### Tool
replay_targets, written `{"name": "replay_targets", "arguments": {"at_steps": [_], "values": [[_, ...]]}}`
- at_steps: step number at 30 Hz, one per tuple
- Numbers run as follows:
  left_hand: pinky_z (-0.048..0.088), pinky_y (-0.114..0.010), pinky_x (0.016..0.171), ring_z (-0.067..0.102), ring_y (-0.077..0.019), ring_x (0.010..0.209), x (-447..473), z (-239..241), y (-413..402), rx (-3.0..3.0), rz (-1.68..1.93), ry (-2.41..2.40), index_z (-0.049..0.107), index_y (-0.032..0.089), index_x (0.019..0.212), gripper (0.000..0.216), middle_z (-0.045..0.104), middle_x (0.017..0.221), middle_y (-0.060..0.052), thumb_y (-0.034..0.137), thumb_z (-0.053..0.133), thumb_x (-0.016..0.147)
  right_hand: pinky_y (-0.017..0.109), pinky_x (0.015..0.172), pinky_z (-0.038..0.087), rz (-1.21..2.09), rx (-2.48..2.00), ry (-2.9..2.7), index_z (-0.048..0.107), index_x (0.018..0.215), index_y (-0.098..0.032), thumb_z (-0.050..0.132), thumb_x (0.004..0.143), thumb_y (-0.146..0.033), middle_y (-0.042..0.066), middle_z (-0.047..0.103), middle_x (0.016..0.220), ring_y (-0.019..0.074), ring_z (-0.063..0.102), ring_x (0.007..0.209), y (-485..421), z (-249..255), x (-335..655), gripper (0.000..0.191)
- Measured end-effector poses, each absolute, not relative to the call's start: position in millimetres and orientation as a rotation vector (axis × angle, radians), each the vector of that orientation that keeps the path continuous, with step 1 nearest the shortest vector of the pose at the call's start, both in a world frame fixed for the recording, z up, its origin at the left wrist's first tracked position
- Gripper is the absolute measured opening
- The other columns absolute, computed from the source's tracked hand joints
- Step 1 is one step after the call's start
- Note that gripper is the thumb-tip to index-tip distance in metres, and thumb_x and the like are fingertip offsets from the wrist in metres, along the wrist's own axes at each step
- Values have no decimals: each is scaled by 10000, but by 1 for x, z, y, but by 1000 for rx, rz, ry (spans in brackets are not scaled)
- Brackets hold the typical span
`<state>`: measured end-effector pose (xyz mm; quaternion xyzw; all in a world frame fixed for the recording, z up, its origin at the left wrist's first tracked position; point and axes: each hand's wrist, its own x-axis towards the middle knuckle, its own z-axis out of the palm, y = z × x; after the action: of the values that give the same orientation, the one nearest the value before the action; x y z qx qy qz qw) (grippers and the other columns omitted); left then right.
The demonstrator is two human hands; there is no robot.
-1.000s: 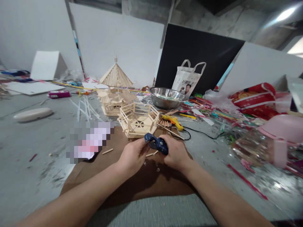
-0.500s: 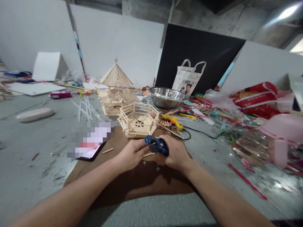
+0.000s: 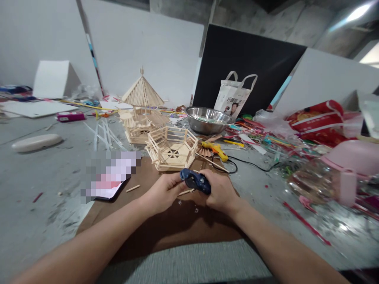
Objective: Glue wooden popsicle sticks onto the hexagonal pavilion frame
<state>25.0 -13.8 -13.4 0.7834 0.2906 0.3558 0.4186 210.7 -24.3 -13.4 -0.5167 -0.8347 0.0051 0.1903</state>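
Observation:
My right hand (image 3: 222, 193) is wrapped round a dark blue hand tool (image 3: 197, 181) that looks like a cutter. At the tool's left end, my left hand (image 3: 162, 193) has its fingers pinched together; what they hold is hidden. A short wooden stick (image 3: 186, 192) shows just below the tool, close to the left fingertips. Beyond the hands stands a railed, many-sided wooden stick frame (image 3: 173, 152) with a patterned floor. Another loose stick (image 3: 133, 188) lies left of my hands on the brown mat (image 3: 166, 232).
Behind the frame stands a stick pavilion (image 3: 142, 94) with a pointed roof. A phone (image 3: 114, 189) lies left. A yellow glue gun (image 3: 217, 151) with a black cord, a steel bowl (image 3: 209, 122), a pink-lidded clear container (image 3: 314, 181) and coloured scraps spread along the right.
The gap between the blue tool's two parts has narrowed in my right hand. Both hands stay in nearly the same place. The view has shifted slightly.

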Motion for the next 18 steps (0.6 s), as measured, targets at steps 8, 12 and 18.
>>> {"name": "replay_targets", "arguments": {"at_steps": [8, 12, 18], "values": [[400, -202, 569, 547, -125, 614, 28, -24, -17, 2231, 1067, 1073, 562, 135, 783, 194, 603, 680, -21, 211, 386, 809, 329, 678, 433, -16, -1498, -2287, 471, 965, -157, 493, 611, -192, 87, 607, 853, 232, 580, 792, -22, -16, 207, 357], [417, -186, 612, 560, -115, 659, 24, -21, -14, 2207, 1082, 896, 583, 134, 817, 198, 613, 710, -11, 176, 390, 806, 331, 713, 431, -18, -1401, -2301, 461, 1000, -154, 503, 592, -185, 93, 596, 911, 230, 568, 834, -20, -17, 207, 411], [427, -222, 710, 553, -137, 760, 22, -16, -11, 2115, 994, 739, 607, 122, 918, 269, 620, 777, -25, 259, 396, 825, 335, 709, 432, -7, -1353, -2319, 464, 1010, -147, 509, 617, -226, 93, 594, 915, 228, 569, 824, -21, -16, 208, 403]]}}
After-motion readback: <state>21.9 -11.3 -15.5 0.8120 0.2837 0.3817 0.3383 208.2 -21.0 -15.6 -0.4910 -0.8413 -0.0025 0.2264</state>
